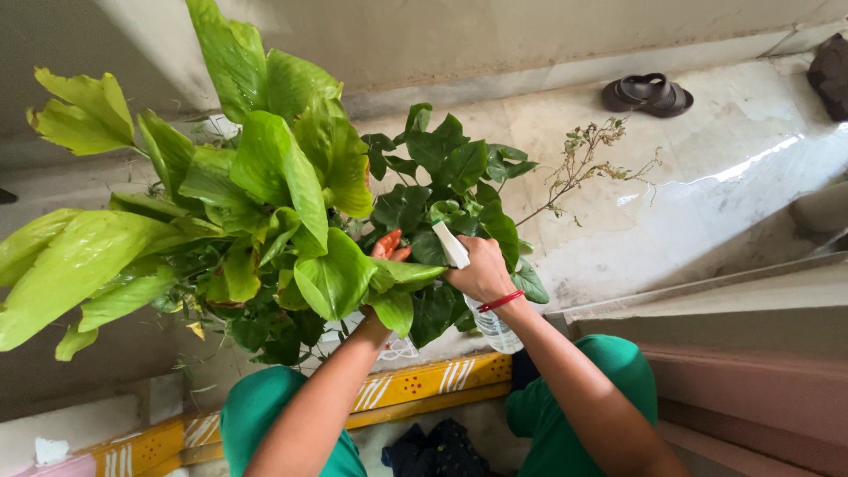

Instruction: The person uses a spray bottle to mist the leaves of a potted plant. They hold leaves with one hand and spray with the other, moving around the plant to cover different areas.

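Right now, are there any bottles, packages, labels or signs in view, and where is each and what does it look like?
Spray bottle: gripped in the right hand among the dark green leaves; clear plastic body, white nozzle; any label is too small to tell.
Signs, screens, other packages: none visible.

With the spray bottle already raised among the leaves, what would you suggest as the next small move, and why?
Probably squeeze the trigger. The right hand holds the spray bottle with its white nozzle aimed into the dark green leaves, while the left hand reaches in among the pale green leaves beside it, seemingly parting them. The target looks exposed and close.
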